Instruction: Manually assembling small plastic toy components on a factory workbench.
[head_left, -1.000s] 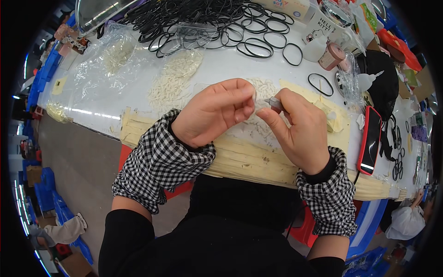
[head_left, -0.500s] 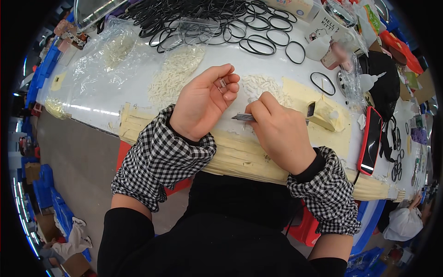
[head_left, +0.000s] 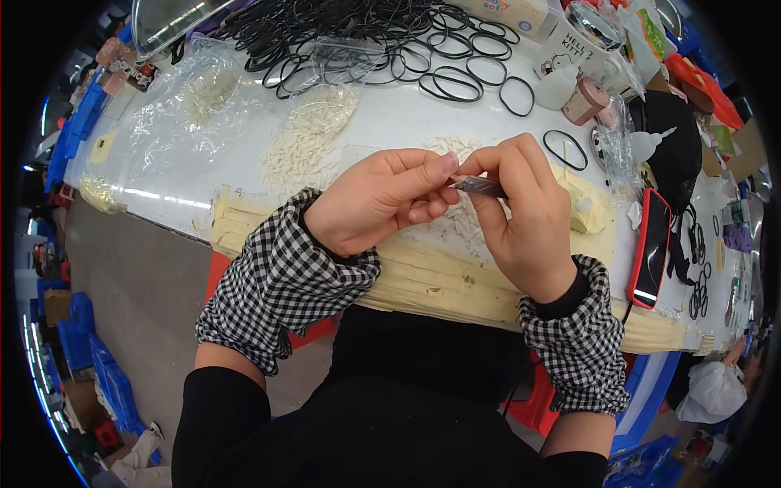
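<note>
My left hand [head_left: 376, 199] is closed over the table, thumb and fingertips pinched together. Between them sits a small pale piece, mostly hidden by the fingers. My right hand [head_left: 530, 213] grips a craft knife [head_left: 483, 188] with a grey metal blade. The blade points left, its tip right at the left fingertips. Below both hands, small white pieces [head_left: 460, 229] lie scattered on the table. Another heap of white pieces [head_left: 294, 161] spreads to the left, spilling from a clear plastic bag [head_left: 332, 106].
Yellow tape [head_left: 423, 281] covers the table's front edge. Black rubber loops [head_left: 333, 28] pile up at the back. A red-cased phone [head_left: 652, 252] lies at right, near a yellow taped block [head_left: 587, 207]. A pink jar [head_left: 586, 101] and squeeze bottles stand at back right. Clear bags [head_left: 183, 122] lie left.
My right hand has lifted and brought the knife's tip up to the left fingertips. My left hand has turned from palm up, with a small pale piece in its curled fingers, to a pinch.
</note>
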A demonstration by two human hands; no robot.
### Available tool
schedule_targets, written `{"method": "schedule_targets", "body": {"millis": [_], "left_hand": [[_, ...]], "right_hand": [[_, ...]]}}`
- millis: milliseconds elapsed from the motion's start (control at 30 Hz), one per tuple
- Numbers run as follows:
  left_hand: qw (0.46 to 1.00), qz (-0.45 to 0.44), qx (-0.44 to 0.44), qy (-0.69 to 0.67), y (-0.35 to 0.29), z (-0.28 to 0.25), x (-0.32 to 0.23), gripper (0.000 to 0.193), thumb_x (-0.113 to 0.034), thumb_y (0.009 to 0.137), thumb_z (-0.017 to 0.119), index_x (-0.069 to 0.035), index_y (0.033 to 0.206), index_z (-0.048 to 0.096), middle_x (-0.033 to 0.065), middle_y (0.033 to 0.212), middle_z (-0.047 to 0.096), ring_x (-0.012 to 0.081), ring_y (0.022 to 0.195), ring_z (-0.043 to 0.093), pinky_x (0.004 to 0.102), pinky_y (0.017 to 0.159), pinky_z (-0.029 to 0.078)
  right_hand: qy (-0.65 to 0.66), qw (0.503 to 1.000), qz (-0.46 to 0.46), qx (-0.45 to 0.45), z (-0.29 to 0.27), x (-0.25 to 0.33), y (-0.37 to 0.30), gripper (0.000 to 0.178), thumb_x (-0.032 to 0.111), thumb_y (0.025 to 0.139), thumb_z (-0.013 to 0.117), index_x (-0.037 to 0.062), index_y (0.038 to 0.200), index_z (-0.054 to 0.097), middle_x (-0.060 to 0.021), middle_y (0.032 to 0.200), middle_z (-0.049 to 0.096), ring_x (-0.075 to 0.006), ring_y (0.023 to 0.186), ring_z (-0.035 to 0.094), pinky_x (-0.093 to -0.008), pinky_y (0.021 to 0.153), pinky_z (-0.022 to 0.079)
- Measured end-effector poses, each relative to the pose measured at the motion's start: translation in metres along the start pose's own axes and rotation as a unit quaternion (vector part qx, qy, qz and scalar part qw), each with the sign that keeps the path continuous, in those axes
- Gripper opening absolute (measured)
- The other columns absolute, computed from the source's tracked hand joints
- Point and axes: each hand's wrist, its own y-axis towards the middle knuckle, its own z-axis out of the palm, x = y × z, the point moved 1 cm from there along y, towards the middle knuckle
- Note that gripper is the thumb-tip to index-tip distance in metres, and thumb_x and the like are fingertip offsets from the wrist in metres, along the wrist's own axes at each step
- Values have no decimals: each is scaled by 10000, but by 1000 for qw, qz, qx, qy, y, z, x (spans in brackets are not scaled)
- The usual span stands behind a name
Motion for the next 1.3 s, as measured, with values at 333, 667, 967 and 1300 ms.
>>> {"method": "schedule_targets", "body": {"millis": [333,667,967,1300], "left_hand": [[995,56,7,-83,-2,-3,-4,176,-199,979,523,-25,980,546,4,855,554,24,681,455,138,553,365],[984,47,105,-139,4,-7,5,127,-188,970,546,-67,978,582,-31,874,570,33,774,530,167,730,458],[986,55,90,-126,4,-6,7,100,-175,966,552,-79,979,575,-33,874,565,36,770,523,169,720,451],[986,51,94,-125,3,-5,7,99,-178,968,547,-83,973,576,-36,874,559,36,757,508,162,688,434]], "right_hand": [[-58,998,13,2,-5,4,2,274,295,833,699,53,864,575,-55,700,558,-204,567,578,-298,464,431],[-116,993,36,15,-1,2,-5,308,298,829,695,45,767,529,-62,666,550,-223,561,553,-319,477,413],[-99,993,51,26,-3,5,-4,312,280,830,695,35,750,519,-75,660,540,-235,565,545,-322,488,407],[-136,990,31,34,-3,3,-5,340,387,845,661,93,727,535,-15,599,513,-190,503,537,-307,418,388]]}}
